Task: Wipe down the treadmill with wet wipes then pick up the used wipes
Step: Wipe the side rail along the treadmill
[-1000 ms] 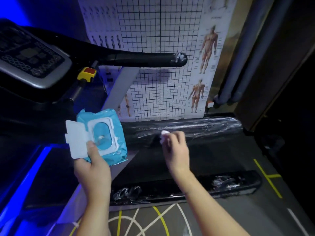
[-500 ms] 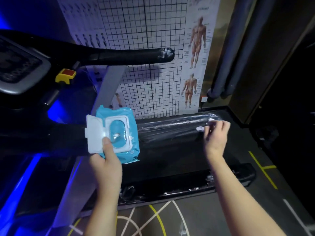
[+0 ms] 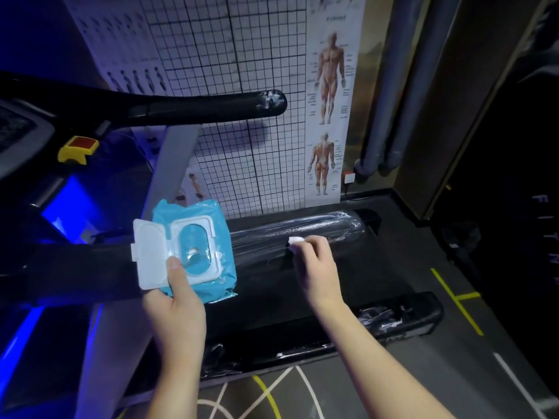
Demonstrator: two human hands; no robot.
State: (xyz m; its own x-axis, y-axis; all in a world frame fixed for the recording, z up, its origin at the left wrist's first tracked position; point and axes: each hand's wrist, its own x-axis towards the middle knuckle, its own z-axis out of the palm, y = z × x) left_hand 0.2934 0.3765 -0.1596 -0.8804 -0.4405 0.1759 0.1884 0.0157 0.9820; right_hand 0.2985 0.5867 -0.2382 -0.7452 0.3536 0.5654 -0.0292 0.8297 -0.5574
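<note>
I see the right hand [image 3: 314, 264] out over the treadmill [image 3: 266, 288] deck. Its fingers [image 3: 304, 247] are curled together, pinching a small wadded white wipe [image 3: 295, 241] against the far side rail [image 3: 329, 228], a dark rounded edge wrapped in glossy film. To the right of those fingers the rail runs clear to its blunt end, and past that lies open dark floor [image 3: 453, 373] with a yellow line [image 3: 456, 300]. Just beyond the fingers, the gridded wall chart [image 3: 242, 71] and the anatomy poster [image 3: 328, 110] stand close behind the rail, so there is little room that way.

Left of the fingers and apart from them, the left hand [image 3: 178, 300] grips the blue wipes pack [image 3: 196, 225] from below. The thumb is laid on its face and the white lid [image 3: 149, 255] is flipped open to the left. The grey upright post [image 3: 178, 158] rises behind the pack.

High above both hands the black handrail [image 3: 196, 108] reaches across — its film-capped tip ends over the wiping fingers. Nearer me than the fingers, under the right forearm, the near side rail [image 3: 332, 337] lies across with crumpled film on it. Far left sits a yellow-and-red stop button [image 3: 79, 149].
</note>
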